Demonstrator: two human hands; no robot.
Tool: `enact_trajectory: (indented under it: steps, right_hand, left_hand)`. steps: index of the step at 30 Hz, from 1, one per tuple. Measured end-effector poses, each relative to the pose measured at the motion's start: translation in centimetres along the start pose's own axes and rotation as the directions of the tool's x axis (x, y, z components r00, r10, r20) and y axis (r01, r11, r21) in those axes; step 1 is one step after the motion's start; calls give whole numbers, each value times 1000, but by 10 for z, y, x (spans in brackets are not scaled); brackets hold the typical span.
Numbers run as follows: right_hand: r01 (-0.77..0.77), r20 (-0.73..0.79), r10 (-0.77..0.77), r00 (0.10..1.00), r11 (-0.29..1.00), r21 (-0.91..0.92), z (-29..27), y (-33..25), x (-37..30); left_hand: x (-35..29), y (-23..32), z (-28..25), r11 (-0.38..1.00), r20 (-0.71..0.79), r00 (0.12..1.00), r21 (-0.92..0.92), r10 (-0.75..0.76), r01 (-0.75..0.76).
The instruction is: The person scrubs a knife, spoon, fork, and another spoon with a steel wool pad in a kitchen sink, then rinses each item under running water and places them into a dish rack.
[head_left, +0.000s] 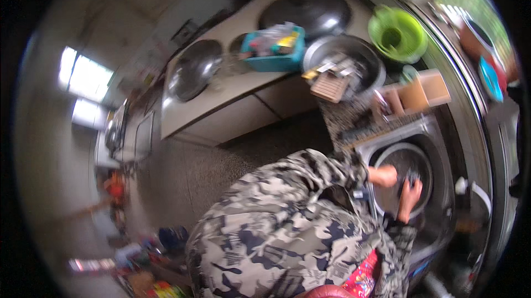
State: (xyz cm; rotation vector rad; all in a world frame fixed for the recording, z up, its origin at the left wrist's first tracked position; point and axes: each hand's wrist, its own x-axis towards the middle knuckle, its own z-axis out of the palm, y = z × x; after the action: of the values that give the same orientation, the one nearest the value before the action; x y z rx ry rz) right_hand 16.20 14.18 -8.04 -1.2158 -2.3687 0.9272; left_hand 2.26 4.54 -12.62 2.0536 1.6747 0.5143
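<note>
Both hands are over a round metal basin (381, 208) that sits in a steel sink (442, 201). My left hand (385, 176) is closed at the basin's left side; what it holds, if anything, is hidden. Close beside it, my right hand (409, 192) comes up from below with its fingers closed round a small dark grey object (412, 177), too blurred to name. The inside of the basin looks dark, and its contents do not show clearly. Camouflage sleeves cover both forearms.
Left of the sink, a large pan (378, 79) holds utensils and a brown slotted caddy (330, 86). Green colanders (397, 35), a tan box (437, 87), a teal basket (274, 63) and wok lids (196, 69) stand along the counter. A white tap (482, 195) is at the right.
</note>
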Motion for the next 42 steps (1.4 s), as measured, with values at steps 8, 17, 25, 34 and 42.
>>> enact_trajectory:
  steps: [8,17,25,34,42]
  right_hand:
    - [5,-44,-6,999,1000,-24,-6,-24,-5]
    - [-7,151,-2,989,998,55,23,-10,14]
    - [89,155,-114,981,983,161,33,-15,-10]
    - [-163,271,230,935,954,-250,77,146,4]
    - [452,667,-356,654,891,33,63,137,-22]
  left_hand:
    - [-10,29,-9,676,220,805,-447,-551,586]
    - [-34,-2,14,969,-36,970,43,-242,243]
    - [-38,4,18,929,103,925,-9,-366,369]
    - [-57,20,-8,953,63,971,-186,-232,240]
    - [-78,18,-17,984,144,978,118,-150,134]
